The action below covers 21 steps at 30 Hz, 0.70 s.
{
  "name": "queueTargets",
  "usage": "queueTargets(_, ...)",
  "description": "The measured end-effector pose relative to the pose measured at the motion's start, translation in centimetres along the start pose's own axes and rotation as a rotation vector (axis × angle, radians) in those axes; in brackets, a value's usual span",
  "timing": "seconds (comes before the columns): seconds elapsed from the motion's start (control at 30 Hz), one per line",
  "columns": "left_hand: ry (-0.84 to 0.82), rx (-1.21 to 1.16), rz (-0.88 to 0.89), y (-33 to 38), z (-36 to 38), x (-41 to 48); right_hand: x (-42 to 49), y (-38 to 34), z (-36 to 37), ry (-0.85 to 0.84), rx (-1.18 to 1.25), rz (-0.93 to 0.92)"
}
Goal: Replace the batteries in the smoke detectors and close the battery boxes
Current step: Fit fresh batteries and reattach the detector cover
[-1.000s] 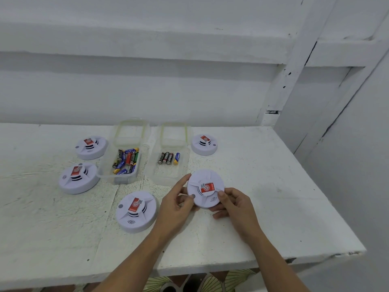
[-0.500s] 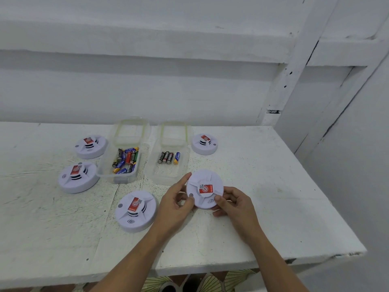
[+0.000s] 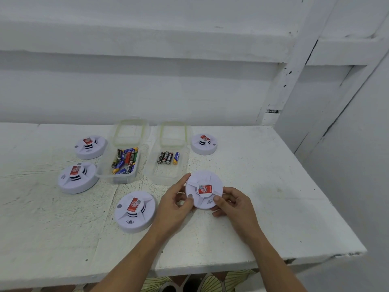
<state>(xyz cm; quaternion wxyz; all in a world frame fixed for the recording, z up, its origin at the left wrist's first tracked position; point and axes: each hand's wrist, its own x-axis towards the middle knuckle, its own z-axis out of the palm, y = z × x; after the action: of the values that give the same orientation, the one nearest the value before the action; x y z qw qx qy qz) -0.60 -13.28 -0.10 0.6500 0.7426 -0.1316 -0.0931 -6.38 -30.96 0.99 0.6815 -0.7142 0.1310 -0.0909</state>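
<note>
A round white smoke detector [image 3: 203, 187] with a red label is held tilted toward me, a little above the white table [image 3: 273, 207]. My left hand [image 3: 173, 205] grips its left edge and my right hand [image 3: 233, 204] grips its lower right edge. Several more white detectors lie on the table: one [image 3: 135, 210] left of my hands, two at the far left [image 3: 77, 177] [image 3: 90, 146], and one [image 3: 204, 143] at the back. A clear box [image 3: 123, 165] holds several mixed batteries. A second clear box [image 3: 168, 165] holds several batteries in a row.
Two clear lids [image 3: 131, 131] [image 3: 173, 132] lie behind the boxes, near the white wall. The table's right edge [image 3: 328, 197] runs diagonally beside a white partition. The front edge [image 3: 210, 270] is close to my body, with patterned fabric visible below.
Both hands have lifted the detector slightly and tilted its face more toward me. Nothing else on the table has moved.
</note>
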Motion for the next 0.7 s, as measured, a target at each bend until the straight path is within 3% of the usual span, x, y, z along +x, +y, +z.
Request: queueTargets(0.7, 0.024, 0.003, -0.007, -0.04, 0.18, 0.05, -0.10, -0.04, 0.08, 0.001, 0.002, 0.003)
